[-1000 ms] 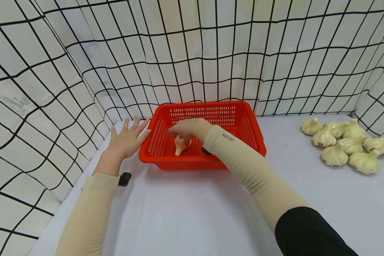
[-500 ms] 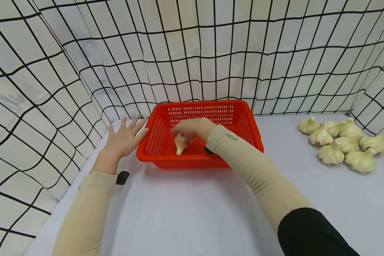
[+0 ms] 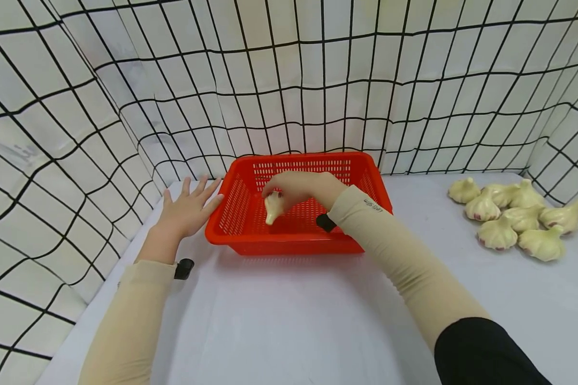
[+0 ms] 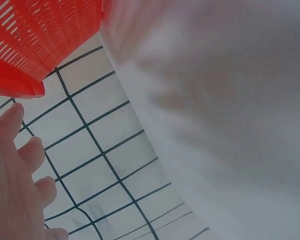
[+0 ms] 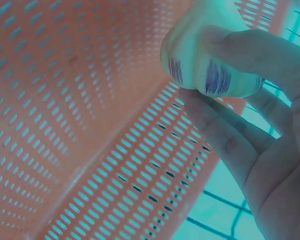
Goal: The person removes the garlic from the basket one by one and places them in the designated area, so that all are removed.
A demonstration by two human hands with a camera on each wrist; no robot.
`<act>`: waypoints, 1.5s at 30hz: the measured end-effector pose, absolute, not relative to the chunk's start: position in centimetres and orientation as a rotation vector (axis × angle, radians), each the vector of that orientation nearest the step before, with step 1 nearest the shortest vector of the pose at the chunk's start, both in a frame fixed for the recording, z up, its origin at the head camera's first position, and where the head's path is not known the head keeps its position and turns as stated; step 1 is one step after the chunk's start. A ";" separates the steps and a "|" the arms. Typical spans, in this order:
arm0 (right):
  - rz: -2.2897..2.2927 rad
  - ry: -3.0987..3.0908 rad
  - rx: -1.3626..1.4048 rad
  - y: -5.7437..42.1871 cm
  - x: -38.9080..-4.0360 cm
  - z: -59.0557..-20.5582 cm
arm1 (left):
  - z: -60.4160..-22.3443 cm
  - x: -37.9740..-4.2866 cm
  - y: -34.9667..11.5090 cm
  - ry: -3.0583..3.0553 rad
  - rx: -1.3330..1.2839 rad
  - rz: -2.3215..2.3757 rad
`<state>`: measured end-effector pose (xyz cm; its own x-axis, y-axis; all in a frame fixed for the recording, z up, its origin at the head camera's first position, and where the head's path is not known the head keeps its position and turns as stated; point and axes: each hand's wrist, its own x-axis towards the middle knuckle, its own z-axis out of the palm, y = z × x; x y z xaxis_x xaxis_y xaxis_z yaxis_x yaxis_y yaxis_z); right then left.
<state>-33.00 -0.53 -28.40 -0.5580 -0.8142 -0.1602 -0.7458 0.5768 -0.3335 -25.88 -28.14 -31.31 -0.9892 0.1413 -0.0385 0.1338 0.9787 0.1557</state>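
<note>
My right hand is inside the red plastic basket and grips a garlic bulb, its stem pointing down toward the front. In the right wrist view the same garlic bulb, cream with purple streaks, is held between thumb and fingers above the perforated wall. My left hand lies with spread, straight fingers beside the basket's left side, thumb right at the rim. The left wrist view shows those fingertips just below the basket's rim.
A cluster of several garlic bulbs lies at the right on the white table. Black wire mesh over white panels encloses the back and both sides.
My right hand has risen slightly within the basket and brought the garlic bulb up with it. The right forearm has shifted a little to the right; the left hand stays in place.
</note>
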 end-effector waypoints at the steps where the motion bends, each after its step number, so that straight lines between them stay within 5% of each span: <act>1: -0.340 2.529 -1.288 -0.2 -32.9 -28.2 | -31.3 -25.9 -28.1 3.078 0.216 0.234; 23: -0.748 2.572 -1.374 7.3 -29.7 -24.4 | -31.0 -25.8 -28.5 3.076 0.240 0.220; 45: -1.119 2.733 -1.318 15.1 -25.9 -25.5 | -31.6 -26.0 -28.4 3.096 0.250 0.227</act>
<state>-25.85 15.11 -25.54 -0.6643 -0.6552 0.3596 -0.7193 0.4296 -0.5460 -26.01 -28.35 -31.57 -0.9867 0.1617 -0.0150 0.1578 0.9765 0.1471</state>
